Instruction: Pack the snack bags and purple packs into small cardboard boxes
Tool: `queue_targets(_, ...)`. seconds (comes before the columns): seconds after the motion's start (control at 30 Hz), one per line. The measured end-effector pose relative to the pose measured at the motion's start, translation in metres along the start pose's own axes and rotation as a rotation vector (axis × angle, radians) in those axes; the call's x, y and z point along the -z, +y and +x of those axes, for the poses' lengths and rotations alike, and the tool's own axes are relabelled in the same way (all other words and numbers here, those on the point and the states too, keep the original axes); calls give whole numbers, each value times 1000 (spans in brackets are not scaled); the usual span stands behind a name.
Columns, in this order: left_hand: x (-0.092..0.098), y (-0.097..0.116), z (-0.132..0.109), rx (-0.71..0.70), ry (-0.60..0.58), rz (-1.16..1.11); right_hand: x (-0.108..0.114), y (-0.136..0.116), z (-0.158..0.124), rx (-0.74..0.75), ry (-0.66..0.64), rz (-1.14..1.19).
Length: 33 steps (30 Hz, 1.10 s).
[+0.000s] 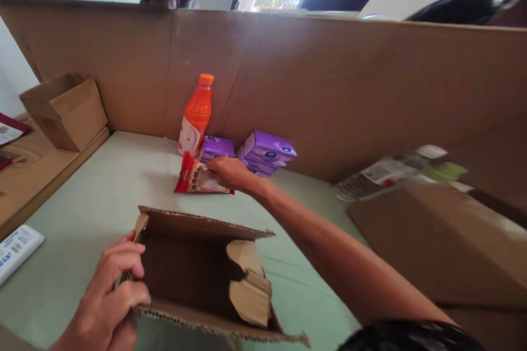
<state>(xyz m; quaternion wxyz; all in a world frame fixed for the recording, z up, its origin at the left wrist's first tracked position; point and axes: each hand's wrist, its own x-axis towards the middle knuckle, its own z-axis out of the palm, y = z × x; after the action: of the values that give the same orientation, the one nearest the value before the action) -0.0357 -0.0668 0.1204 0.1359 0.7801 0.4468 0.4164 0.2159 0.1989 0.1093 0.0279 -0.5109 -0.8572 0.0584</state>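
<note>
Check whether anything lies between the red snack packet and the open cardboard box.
Nothing visible does. The right hand lies on the red snack packet; only table surface separates it from the cardboard box gripped by the left hand. An inner flap leans into the opening's right side.

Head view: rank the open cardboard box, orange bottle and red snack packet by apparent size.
1. open cardboard box, nearest the camera.
2. orange bottle.
3. red snack packet, partly under the right hand; close call.
</note>
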Motion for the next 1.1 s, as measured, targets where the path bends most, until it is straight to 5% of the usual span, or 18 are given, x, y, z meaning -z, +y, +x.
queue_targets(0.17, -4, -4, 1, -98, -113, -66, 66, 12, -116, -177, 420, 231)
queue_targets(0.33, -10, 1, 6, -100, -82, -5, 99, -49, -196, -96, 789, 785)
queue_targets(0.43, -11, 7, 7, -91, -42, 39, 84, -82, -209, 36, 680, 874)
queue_targets(0.67, -16, 19, 6, -79, 38, 85, 58, -99, -200, 141, -105, -46)
queue_targets(0.77, -20, 20, 6, -74, 35, 70, 51, -115, -184, 199, -318, -171)
queue_targets(1.0, -26, 14, 2, -39, 12, 44, 40, -122, -149, 271, -446, -96)
queue_targets(1.1, -26, 11, -2, -34, 18, 70, 61, -92, -174, 276, -223, 61)
